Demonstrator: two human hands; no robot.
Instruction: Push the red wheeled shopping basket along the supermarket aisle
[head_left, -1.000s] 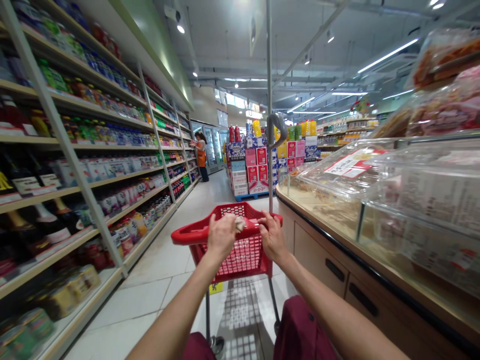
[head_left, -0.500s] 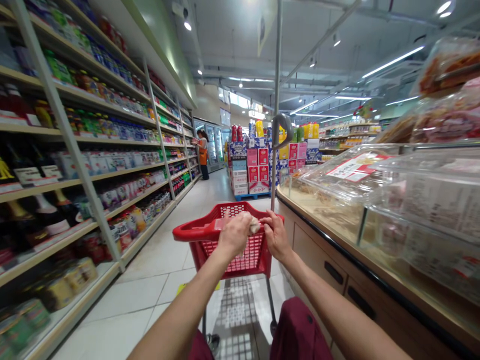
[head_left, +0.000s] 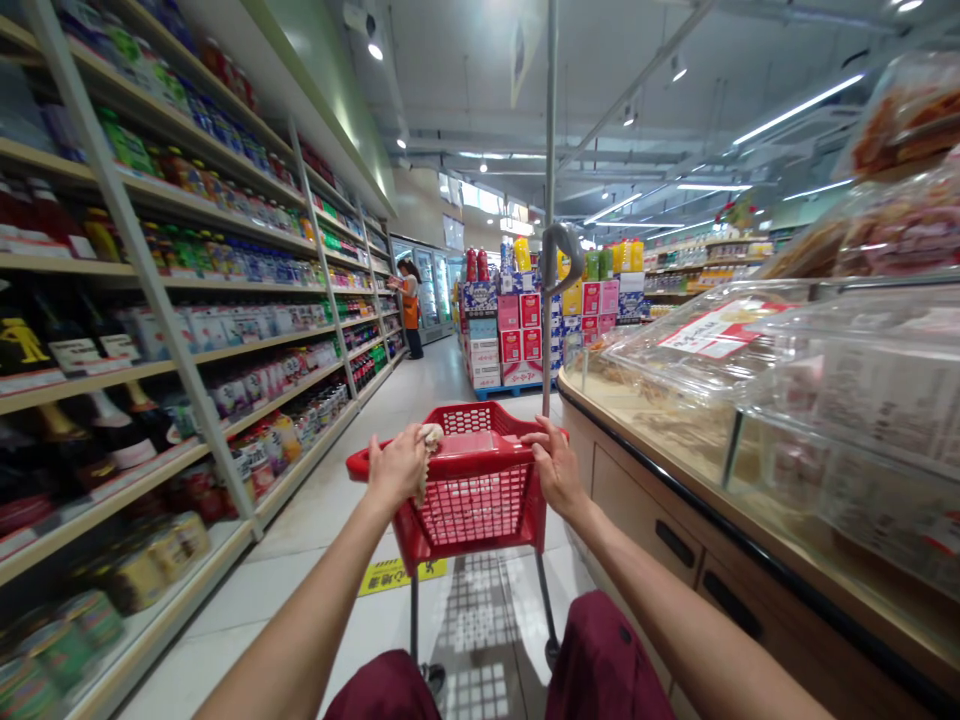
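A red shopping cart (head_left: 480, 462) stands right in front of me, its handle bar running across between my hands. My left hand (head_left: 399, 466) is closed around a pale cloth (head_left: 430, 440) and presses it on the left part of the handle. One end of the cloth hangs down over the basket's mesh. At the handle's right end rests my right hand (head_left: 556, 468), its fingers bent over the bar and gripping it. A grey pole (head_left: 550, 130) with a hook-like grey grip (head_left: 564, 258) rises behind the cart's right side.
Shelves of drinks and cans (head_left: 240, 340) line the left. On the right, a wooden counter (head_left: 637, 500) carries clear food covers (head_left: 697, 330). Stacked boxes (head_left: 517, 345) stand ahead. A person in an orange vest (head_left: 410, 305) is at the far shelves. A yellow floor sticker (head_left: 397, 577) lies below the cart.
My left hand has slid the cloth leftward along the handle, from near my right hand to the left part. My right hand stays at the right end.
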